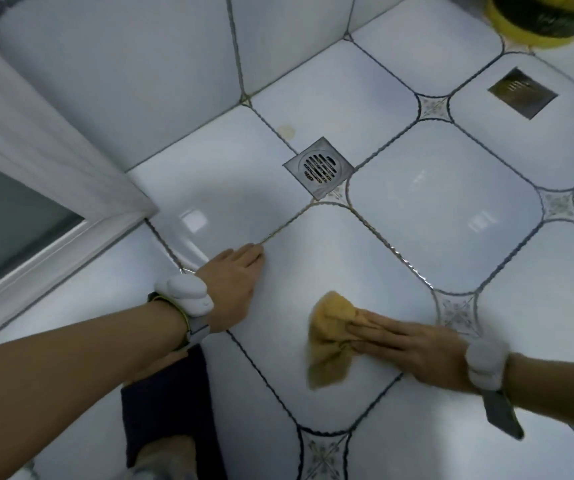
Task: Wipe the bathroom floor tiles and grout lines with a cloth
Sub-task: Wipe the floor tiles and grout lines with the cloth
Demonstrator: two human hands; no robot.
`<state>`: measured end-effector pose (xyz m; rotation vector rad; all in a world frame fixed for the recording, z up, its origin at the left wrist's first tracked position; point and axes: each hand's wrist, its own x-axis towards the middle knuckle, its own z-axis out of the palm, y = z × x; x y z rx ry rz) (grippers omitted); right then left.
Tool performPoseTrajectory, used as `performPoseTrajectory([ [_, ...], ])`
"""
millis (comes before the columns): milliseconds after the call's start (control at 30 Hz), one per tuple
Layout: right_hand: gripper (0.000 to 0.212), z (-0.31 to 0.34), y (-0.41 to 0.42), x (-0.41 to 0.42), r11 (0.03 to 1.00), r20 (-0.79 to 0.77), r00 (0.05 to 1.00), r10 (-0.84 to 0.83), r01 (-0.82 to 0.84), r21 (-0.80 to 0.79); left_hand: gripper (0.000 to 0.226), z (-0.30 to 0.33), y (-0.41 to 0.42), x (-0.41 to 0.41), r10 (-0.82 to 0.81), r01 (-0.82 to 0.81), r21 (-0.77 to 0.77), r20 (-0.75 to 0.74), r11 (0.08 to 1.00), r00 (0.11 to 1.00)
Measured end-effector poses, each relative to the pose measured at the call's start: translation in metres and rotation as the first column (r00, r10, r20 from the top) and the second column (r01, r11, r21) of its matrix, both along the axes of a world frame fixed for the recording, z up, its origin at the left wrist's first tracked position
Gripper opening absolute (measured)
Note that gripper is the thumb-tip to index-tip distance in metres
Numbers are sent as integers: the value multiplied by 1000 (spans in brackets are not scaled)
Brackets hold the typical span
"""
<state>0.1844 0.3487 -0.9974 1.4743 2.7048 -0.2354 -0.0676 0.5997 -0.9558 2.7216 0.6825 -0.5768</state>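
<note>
A crumpled yellow-brown cloth [328,337] lies on a glossy white floor tile [299,258]. My right hand [406,348] presses flat on the cloth's right part with straight fingers. My left hand [233,285] rests flat on the same tile, to the left of the cloth, fingertips at a grout line [285,226]. Dark wavy grout lines [264,372] run diagonally between the tiles, with small patterned diamond insets [457,311] at the corners. Both wrists wear white bands.
A square metal floor drain [319,167] sits beyond my hands. A second drain [522,92] lies at the far right. A yellow and black container [535,19] stands top right. A white door frame [53,188] runs along the left. Tiled wall [122,81] behind. My knee [171,420] is below.
</note>
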Motion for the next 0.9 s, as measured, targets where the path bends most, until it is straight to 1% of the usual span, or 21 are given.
performPoseTrajectory([
  [33,66,-1,1,9,996,-41,996,-85,86,26,60,0,-5,3,-34,34,8,-10,999,999],
  [67,64,-1,8,19,967,-106,964,-243,249,46,61,0,-9,4,-49,49,7,-22,999,999],
  [100,61,-2,16,31,893,-165,884,-438,449,35,61,2,-14,5,-47,47,-2,-32,999,998],
  [133,60,0,23,43,783,-201,771,-604,621,28,60,3,-18,6,-33,32,-11,-33,999,999],
  [167,60,-1,28,54,672,-220,657,-721,741,8,59,6,-21,5,-16,16,-15,-24,1000,1000],
  [200,59,1,31,61,580,-214,563,-798,814,-22,58,9,-22,3,3,-3,-18,-7,1000,1000],
  [233,58,4,34,61,524,-208,505,-837,851,-44,57,13,-24,-2,15,-15,-19,12,1000,1000],
  [267,57,5,35,54,500,-204,483,-852,865,-40,57,18,-23,-7,7,-7,-23,28,1000,1000],
  [300,57,5,29,43,509,-207,496,-843,861,-11,57,24,-23,-11,-29,30,-33,26,999,999],
  [367,60,4,4,13,607,-215,607,-765,791,75,60,26,-14,-11,-163,163,-16,16,986,986],
  [400,65,1,-13,-7,662,-174,662,-729,747,64,63,21,-8,-3,-252,252,2,6,968,968],
  [467,67,-11,-54,-51,775,-116,768,-630,632,-17,69,4,-7,14,-343,343,1,-9,939,939],
  [533,61,-13,-71,-62,827,-136,817,-560,560,-40,76,-17,-11,33,-444,443,33,36,896,895],
  [600,63,-16,-65,-39,802,-113,797,-593,598,12,82,-27,-23,48,-501,501,35,118,865,857],
  [633,61,-13,-58,-23,707,-129,703,-699,707,21,84,-24,-29,56,-538,541,21,146,841,830],
  [700,58,-4,-48,14,334,-189,332,-924,942,24,86,-27,-38,78,-627,639,30,236,769,743],
  [733,60,-3,-45,25,165,-193,161,-968,986,-2,87,-27,-42,87,-666,682,38,265,730,698],
  [767,61,-6,-47,27,44,-173,42,-984,999,-6,87,-28,-48,97,-696,720,21,275,694,663],
  [800,61,-5,-55,18,-18,-158,-18,-987,1000,1,87,-31,-56,108,-719,749,13,293,662,630],
  [833,61,-6,-51,8,15,-164,15,-986,1000,2,86,-33,-58,109,-697,728,8,298,685,652],
  [900,53,-2,-73,-42,-1,-145,8,-989,998,59,80,-40,-79,120,-685,748,-53,364,661,631],
])
